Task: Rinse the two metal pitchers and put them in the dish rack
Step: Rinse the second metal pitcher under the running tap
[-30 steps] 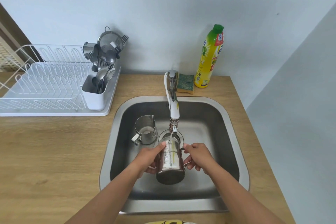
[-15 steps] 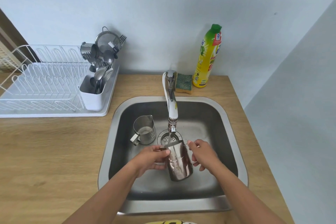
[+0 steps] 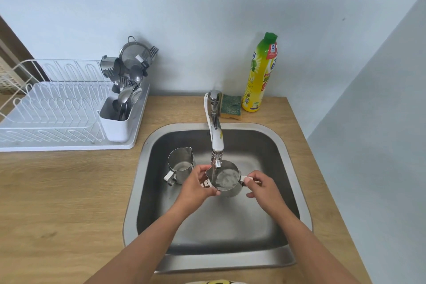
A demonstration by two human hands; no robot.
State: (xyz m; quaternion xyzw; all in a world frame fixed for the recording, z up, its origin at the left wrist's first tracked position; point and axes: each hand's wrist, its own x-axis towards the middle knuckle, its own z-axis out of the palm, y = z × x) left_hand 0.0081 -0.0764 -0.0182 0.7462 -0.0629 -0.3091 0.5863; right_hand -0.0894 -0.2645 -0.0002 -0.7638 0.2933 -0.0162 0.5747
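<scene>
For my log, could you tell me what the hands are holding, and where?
One metal pitcher: left hand grips its body, right hand pinches its handle.

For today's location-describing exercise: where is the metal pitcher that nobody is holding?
Head view: the unheld pitcher stands upright in the sink, left of centre, just left of the faucet and the held pitcher.

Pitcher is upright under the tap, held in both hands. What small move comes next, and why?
Probably tip the held pitcher to pour out its rinse water: it sits mouth-up beneath the tap, left hand on its body, right hand pinching its handle.
</scene>
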